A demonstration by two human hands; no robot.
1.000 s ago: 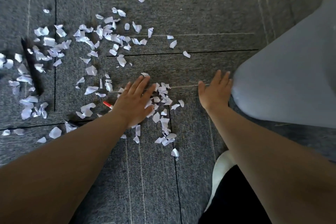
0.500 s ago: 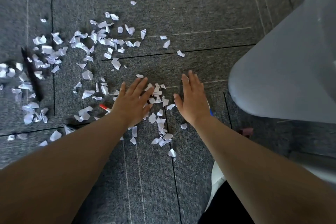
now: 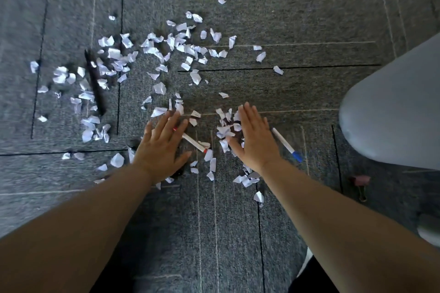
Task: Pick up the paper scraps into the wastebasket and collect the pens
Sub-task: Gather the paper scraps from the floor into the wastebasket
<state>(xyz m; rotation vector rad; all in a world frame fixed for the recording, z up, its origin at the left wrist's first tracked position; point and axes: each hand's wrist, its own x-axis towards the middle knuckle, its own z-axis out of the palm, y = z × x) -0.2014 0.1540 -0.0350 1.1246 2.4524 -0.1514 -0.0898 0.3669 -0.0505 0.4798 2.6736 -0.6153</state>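
Observation:
Several white paper scraps (image 3: 183,47) lie scattered over the grey carpet. My left hand (image 3: 162,147) rests flat with fingers spread, partly over a white pen with red ends (image 3: 194,143). My right hand (image 3: 253,140) lies flat on its edge beside a small heap of scraps (image 3: 225,129), holding nothing. A white pen with a blue cap (image 3: 287,145) lies just right of that hand. A black pen (image 3: 95,83) sits among the scraps at far left. The grey wastebasket (image 3: 392,112) lies on its side at the right.
A pink binder clip (image 3: 359,182) lies on the carpet below the wastebasket. Bare carpet (image 3: 285,19) stretches beyond the scraps and toward me. My dark-clothed leg (image 3: 314,278) shows at the bottom edge.
My right hand has slid left from the wastebasket to the scrap heap. My left hand has drawn back slightly, uncovering more of the red pen. The blue pen is now exposed.

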